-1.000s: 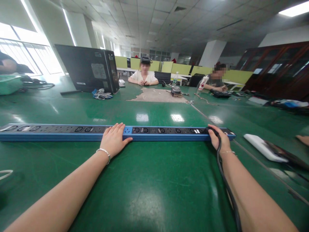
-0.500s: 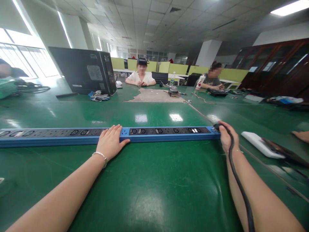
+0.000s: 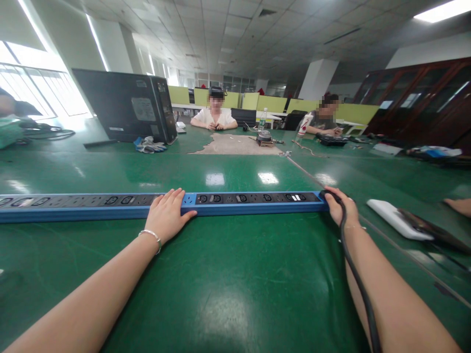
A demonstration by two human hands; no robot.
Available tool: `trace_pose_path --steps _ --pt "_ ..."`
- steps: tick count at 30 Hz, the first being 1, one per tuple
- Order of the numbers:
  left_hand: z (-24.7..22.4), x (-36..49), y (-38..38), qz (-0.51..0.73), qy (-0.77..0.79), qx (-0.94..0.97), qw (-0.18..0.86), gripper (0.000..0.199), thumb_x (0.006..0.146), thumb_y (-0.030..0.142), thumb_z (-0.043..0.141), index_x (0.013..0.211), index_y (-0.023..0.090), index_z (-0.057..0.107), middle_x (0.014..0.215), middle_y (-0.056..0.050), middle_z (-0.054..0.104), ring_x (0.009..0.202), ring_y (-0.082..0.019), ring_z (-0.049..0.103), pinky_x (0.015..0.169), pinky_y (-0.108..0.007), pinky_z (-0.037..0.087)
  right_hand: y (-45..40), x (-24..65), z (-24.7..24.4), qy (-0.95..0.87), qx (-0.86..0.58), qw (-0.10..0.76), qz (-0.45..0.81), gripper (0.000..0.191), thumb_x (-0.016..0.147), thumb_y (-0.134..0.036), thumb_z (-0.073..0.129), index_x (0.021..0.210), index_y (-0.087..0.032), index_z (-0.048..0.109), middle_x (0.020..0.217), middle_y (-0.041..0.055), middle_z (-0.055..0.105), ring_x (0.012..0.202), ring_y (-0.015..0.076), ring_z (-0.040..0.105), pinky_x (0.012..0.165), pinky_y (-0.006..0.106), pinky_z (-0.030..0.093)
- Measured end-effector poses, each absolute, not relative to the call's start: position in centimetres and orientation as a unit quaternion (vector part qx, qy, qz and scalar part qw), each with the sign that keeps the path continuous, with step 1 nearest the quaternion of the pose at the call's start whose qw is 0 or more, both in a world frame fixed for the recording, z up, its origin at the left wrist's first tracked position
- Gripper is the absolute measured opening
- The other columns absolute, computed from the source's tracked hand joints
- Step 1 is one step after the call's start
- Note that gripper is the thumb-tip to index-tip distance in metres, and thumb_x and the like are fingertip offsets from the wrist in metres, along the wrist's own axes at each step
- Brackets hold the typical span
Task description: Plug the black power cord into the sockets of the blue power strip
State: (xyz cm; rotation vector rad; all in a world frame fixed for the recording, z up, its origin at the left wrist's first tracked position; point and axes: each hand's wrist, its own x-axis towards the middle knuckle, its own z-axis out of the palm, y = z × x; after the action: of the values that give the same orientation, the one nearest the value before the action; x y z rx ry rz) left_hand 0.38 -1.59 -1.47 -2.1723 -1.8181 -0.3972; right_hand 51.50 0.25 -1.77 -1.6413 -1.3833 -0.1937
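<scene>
A long blue power strip (image 3: 253,210) with black socket panels lies across the green table. My left hand (image 3: 167,211) rests over its middle, fingers on the top and thumb along the front side. At the strip's right end, my right hand (image 3: 340,203) grips the black plug (image 3: 326,194) of a thick black cable (image 3: 353,264). The plug sits against the end outlet; how deep it is in is hidden by the fingers. The cable runs down over my right forearm.
A white box (image 3: 395,218) and a dark object (image 3: 434,228) lie right of my right hand. A black computer case (image 3: 125,105) and gloves (image 3: 149,144) stand farther back left. Two people sit across the table; another hand (image 3: 458,205) shows at the right edge.
My right hand has moved left with the plug, which is now closer against the strip's end. The strip and my left hand have shifted very slightly left.
</scene>
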Motion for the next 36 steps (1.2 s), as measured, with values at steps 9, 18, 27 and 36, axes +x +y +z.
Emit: trace_pose_path --steps 9,18,27,36 --pt "-1.5 0.3 -1.6 -0.135 -0.629 -0.752 0.144 0.067 0.081 0.056 0.042 0.133 0.013 0.039 0.139 -0.012 0.044 0.130 -0.027 0.036 0.106 -0.043 0.026 0.0 51.1 -1.9 -0.550 -0.693 0.459 -0.081 0.035 0.075 -0.039 0.049 0.100 -0.022 0.066 0.103 0.0072 0.067 0.100 0.0284 0.059 0.093 0.047 0.042" --pt "-1.4 0.4 -1.7 -0.137 -0.630 -0.751 0.142 0.068 0.081 0.056 0.041 0.133 0.013 0.038 0.139 -0.013 0.044 0.129 -0.027 0.036 0.106 -0.043 0.026 0.4 50.7 -2.8 -0.525 -0.651 0.538 -0.104 0.039 0.079 -0.043 0.047 0.101 -0.018 0.066 0.097 0.0085 0.069 0.089 0.0236 0.062 0.087 0.041 0.047" --pt "-1.5 0.4 -1.6 -0.138 -0.624 -0.754 0.149 0.068 0.081 0.056 0.042 0.133 0.012 0.039 0.138 -0.014 0.045 0.129 -0.028 0.037 0.106 -0.043 0.026 0.5 51.0 -2.2 -0.488 -0.629 0.585 -0.157 0.040 0.083 -0.044 0.045 0.104 -0.015 0.064 0.103 0.0110 0.066 0.095 0.0240 0.061 0.089 0.038 0.046" --pt "-1.5 0.4 -1.6 -0.130 -0.630 -0.751 0.147 0.068 0.081 0.057 0.041 0.133 0.014 0.039 0.138 -0.013 0.045 0.129 -0.027 0.037 0.106 -0.042 0.027 -0.3 48.3 -0.7 -0.523 -0.614 0.585 -0.086 0.034 0.081 -0.043 0.047 0.096 -0.020 0.068 0.093 0.0054 0.070 0.087 0.0219 0.064 0.083 0.039 0.050"
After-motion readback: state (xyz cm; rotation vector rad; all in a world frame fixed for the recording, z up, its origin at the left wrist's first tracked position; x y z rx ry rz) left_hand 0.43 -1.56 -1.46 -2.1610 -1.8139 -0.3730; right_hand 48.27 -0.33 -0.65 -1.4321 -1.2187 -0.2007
